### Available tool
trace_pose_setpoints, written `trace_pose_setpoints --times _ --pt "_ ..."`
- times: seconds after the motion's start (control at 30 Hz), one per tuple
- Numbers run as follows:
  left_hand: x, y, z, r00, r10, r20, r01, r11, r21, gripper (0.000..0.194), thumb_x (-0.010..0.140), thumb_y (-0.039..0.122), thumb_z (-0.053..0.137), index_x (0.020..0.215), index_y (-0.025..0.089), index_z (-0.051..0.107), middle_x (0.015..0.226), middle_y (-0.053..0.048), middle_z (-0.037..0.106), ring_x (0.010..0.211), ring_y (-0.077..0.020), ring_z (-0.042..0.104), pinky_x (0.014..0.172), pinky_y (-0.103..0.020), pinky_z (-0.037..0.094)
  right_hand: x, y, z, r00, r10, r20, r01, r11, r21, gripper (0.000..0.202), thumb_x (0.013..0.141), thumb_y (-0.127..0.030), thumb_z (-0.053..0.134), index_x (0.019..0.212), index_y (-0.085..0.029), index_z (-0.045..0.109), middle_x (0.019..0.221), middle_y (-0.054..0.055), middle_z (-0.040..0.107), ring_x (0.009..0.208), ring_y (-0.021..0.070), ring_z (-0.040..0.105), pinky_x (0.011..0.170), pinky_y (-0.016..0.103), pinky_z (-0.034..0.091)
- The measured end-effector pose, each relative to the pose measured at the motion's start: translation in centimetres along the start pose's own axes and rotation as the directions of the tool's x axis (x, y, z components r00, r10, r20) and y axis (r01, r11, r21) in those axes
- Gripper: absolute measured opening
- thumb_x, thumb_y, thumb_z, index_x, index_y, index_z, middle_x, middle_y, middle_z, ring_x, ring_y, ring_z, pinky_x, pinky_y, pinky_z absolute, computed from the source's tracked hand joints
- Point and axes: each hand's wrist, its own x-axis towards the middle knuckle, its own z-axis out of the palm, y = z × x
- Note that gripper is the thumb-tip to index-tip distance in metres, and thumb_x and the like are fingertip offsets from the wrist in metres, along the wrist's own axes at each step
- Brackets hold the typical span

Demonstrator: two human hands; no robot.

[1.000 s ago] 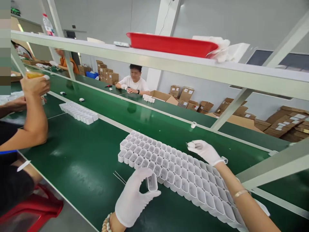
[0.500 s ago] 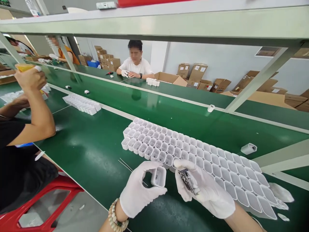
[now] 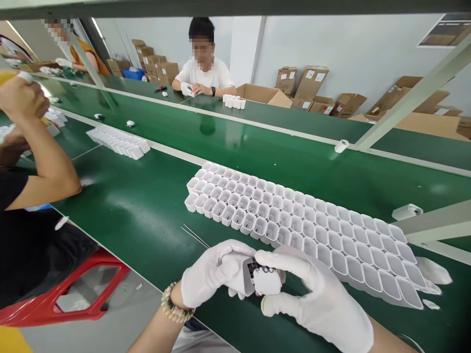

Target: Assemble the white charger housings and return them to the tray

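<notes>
I held the small white plastic shell (image 3: 241, 275) pinched in my gloved left hand (image 3: 211, 274), just before the block of open white casings (image 3: 294, 223), while my right hand (image 3: 316, 299) gripped the dark-edged insert (image 3: 265, 279) against its mouth to line them up.

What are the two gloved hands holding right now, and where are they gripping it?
The left hand grips a small white shell around its sides. The right hand pinches a white insert with dark parts by its outer end, at the shell's mouth.
</notes>
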Motion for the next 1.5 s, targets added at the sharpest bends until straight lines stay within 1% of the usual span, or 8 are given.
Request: trace_pose_setpoints --times 0.33,0.67,0.93,1.03,1.13,1.23,1.33,1.5 --pt "0.0 0.3 0.2 0.999 -0.016 0.031 0.017 1.0 -0.004 0.06 0.082 0.063 0.066 0.111 0.011 0.06 0.07 -0.005 0.067 0.052 -0.0099 0.057 0.047 -0.018 0.041 -0.2 -0.2 0.6 0.996 0.063 -0.058 -0.064 0.997 -0.029 0.074 0.061 -0.014 0.086 0.119 -0.053 0.064 0.073 -0.009 0.065 0.06 0.0141 0.062 0.056 0.025 0.058" --pt "0.0 -0.1 0.1 0.999 -0.052 -0.007 0.052 0.999 -0.012 0.064 0.079 0.064 0.068 0.113 0.011 0.059 0.07 -0.005 0.067 0.052 -0.0101 0.057 0.048 -0.019 0.042 -1.0 -0.8 1.1 0.933 0.351 -0.08 -0.359 0.926 -0.119 0.046 0.061 -0.022 0.085 0.099 -0.044 0.074 0.068 -0.005 0.06 0.057 0.0163 0.058 0.047 0.025 0.054" --pt "0.1 0.0 0.4 0.996 -0.087 -0.023 0.087 0.996 0.006 0.063 0.077 0.065 0.07 0.108 0.011 0.061 0.076 -0.005 0.066 0.057 -0.0111 0.059 0.05 -0.02 0.044 -0.3 -1.4 1.2 0.893 0.449 0.036 -0.415 0.852 -0.319 0.045 0.074 -0.028 0.074 0.114 -0.048 0.069 0.078 -0.004 0.061 0.073 0.0193 0.06 0.067 0.033 0.056" --pt "0.1 0.1 0.6 0.997 -0.079 -0.011 0.079 0.997 0.004 0.062 0.078 0.064 0.069 0.108 0.011 0.061 0.074 -0.005 0.066 0.058 -0.0116 0.059 0.051 -0.02 0.044 0.4 -1.6 1.5 0.846 0.523 0.106 -0.471 0.825 -0.313 0.058 0.069 -0.031 0.08 0.123 -0.047 0.065 0.087 -0.004 0.064 0.084 0.0226 0.062 0.078 0.039 0.056" --pt "0.2 0.0 0.5 0.997 -0.073 -0.018 0.073 0.997 0.006 0.062 0.08 0.065 0.066 0.111 0.011 0.059 0.071 -0.004 0.066 0.055 -0.0119 0.059 0.05 -0.021 0.044 0.2 -0.9 1.7 0.846 0.531 0.047 -0.502 0.823 -0.265 0.099 0.05 -0.035 0.092 0.14 -0.039 0.052 0.107 -0.001 0.067 0.1 0.0273 0.062 0.093 0.046 0.053" --pt "0.2 -0.1 0.1 0.998 -0.043 -0.044 0.044 0.999 0.011 0.062 0.081 0.066 0.064 0.11 0.012 0.057 0.07 -0.004 0.065 0.054 -0.0122 0.059 0.048 -0.02 0.043 -0.6 0.0 1.6 0.896 0.443 -0.033 -0.431 0.848 -0.308 0.106 0.048 -0.041 0.093 0.144 -0.034 0.049 0.106 0.001 0.069 0.093 0.0269 0.065 0.087 0.046 0.057" --pt "0.1 -0.3 -0.1 0.999 -0.004 -0.037 0.005 1.0 0.029 0.06 0.084 0.066 0.061 0.111 0.012 0.057 0.07 -0.002 0.063 0.052 -0.0101 0.056 0.049 -0.019 0.042 -1.1 0.3 1.6 0.973 0.221 -0.06 -0.224 0.867 -0.446 0.074 0.067 -0.044 0.083 0.134 -0.034 0.056 0.094 0.0 0.071 0.082 0.0244 0.068 0.072 0.041 0.062" --pt "-0.3 -0.4 0.0 0.999 0.042 -0.02 -0.04 0.995 0.092 0.058 0.09 0.06 0.057 0.125 0.014 0.051 0.075 -0.001 0.058 0.061 -0.0099 0.052 0.059 -0.022 0.044 -1.3 0.5 2.3 0.986 -0.045 0.159 0.139 0.748 -0.649 0.017 0.093 -0.039 0.059 0.103 -0.027 0.065 0.078 -0.001 0.066 0.063 0.018 0.065 0.052 0.03 0.057"
